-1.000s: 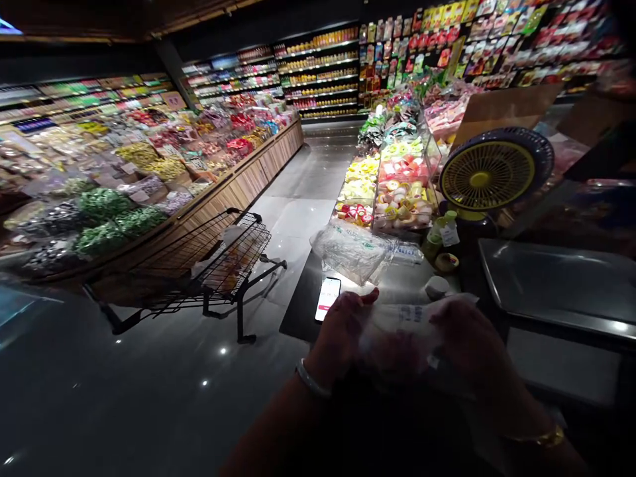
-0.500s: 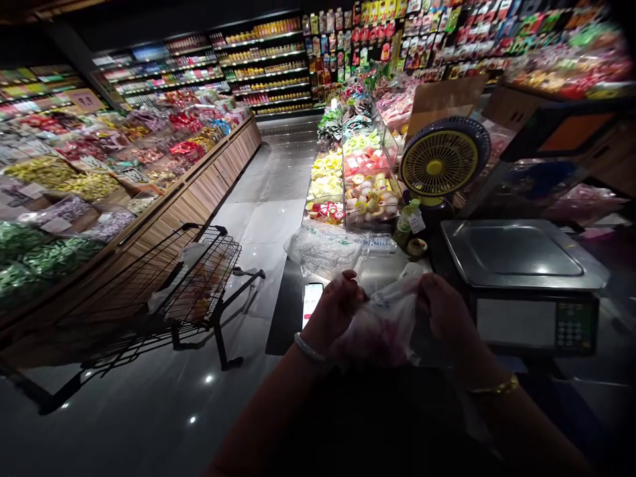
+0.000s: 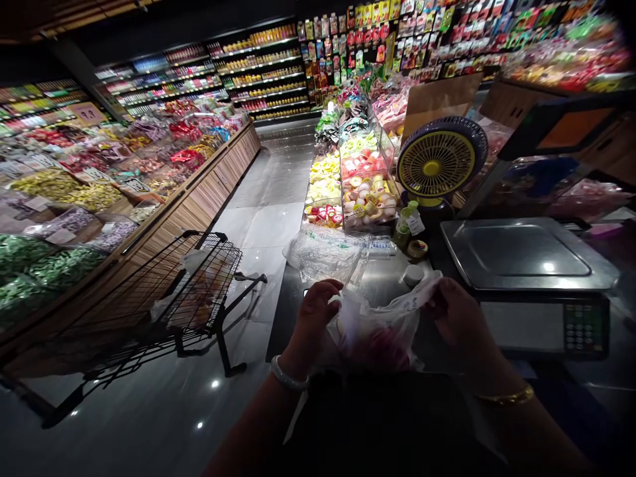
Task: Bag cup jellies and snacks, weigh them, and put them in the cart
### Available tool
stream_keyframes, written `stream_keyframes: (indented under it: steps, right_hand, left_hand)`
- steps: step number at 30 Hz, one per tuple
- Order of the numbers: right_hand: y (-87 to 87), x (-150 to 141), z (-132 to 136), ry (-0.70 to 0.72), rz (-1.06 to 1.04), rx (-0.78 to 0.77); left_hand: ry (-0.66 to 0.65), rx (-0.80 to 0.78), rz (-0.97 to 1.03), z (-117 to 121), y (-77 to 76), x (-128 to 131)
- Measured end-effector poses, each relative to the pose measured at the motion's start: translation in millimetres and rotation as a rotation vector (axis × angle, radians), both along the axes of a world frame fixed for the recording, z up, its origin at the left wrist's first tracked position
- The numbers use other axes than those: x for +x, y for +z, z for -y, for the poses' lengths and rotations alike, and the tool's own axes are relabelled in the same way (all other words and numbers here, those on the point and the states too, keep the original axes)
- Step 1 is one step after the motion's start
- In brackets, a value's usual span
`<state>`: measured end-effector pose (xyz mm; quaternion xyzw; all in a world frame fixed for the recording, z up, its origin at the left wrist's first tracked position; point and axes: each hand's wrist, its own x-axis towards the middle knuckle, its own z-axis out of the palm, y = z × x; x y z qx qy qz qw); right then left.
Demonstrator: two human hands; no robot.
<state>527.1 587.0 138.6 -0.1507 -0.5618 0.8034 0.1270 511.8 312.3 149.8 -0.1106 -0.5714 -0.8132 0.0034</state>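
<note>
A thin translucent plastic bag [image 3: 382,331] with purplish-red contents stands on the dark counter in front of me, its mouth spread wide. My left hand [image 3: 314,318] pinches the left edge of the bag's mouth between thumb and fingers. At the opposite edge, my right hand [image 3: 454,311] is closed on the bag's rim and draws it out to the right. What exactly lies inside the bag is blurred by the plastic. Just beyond it lies a heap of clear plastic bags [image 3: 325,252]. A phone is mostly hidden behind my left hand.
To the right stands a weighing scale [image 3: 527,255] with a metal plate. A yellow-and-black fan [image 3: 432,162], a green bottle [image 3: 406,222] and a tape roll [image 3: 417,249] are behind. Wrapped sweets [image 3: 370,195] fill bins ahead. A wire shopping cart [image 3: 199,291] is at left.
My hands have moved apart, my left to the left and my right to the right. The bag's mouth has opened wider. The phone is now mostly covered by my left hand.
</note>
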Motion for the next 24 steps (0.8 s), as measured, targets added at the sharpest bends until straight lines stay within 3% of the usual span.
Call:
stream_keyframes:
  steps: [3, 7, 12, 15, 17, 18, 20, 22, 24]
  right_hand:
    - [1.8, 1.7, -1.7, -0.053, 0.058, -0.159]
    - [5.4, 2.7, -2.2, -0.038, 0.055, -0.171]
    - [7.6, 6.4, -5.4, 0.008, 0.043, -0.191]
    - [3.1, 12.7, -12.2, 0.105, 0.059, -0.095]
    - [-3.3, 17.8, -18.0, 0.143, 0.069, 0.04]
    - [-7.0, 20.2, -20.8, 0.142, 0.064, 0.106]
    - [-13.7, 23.4, -25.2, 0.104, 0.039, 0.194]
    - [-17.3, 24.0, -27.4, 0.033, -0.002, 0.227]
    - [-16.5, 22.0, -26.8, -0.036, -0.074, 0.239]
  left_hand:
    - [-0.112, -0.322, -0.293, 7.6, 24.4, -1.8]
    - [-0.258, -0.8, -0.564, 16.9, 55.7, -8.2]
    - [-0.344, -1.315, -0.841, 31.4, 79.4, -21.4]
    - [-0.319, -1.523, -0.881, 45.6, 86.6, -28.5]
    - [-0.304, -1.469, -0.802, 54.1, 81.2, -29.8]
    - [-0.275, -1.362, -0.73, 56.7, 73.9, -29.0]
    - [-0.158, -1.0, -0.527, 56.7, 50.1, -24.2]
    - [-0.004, -0.533, -0.272, 49.4, 19.5, -16.6]
    - [-0.036, -0.211, -0.045, 37.0, -8.0, -8.5]
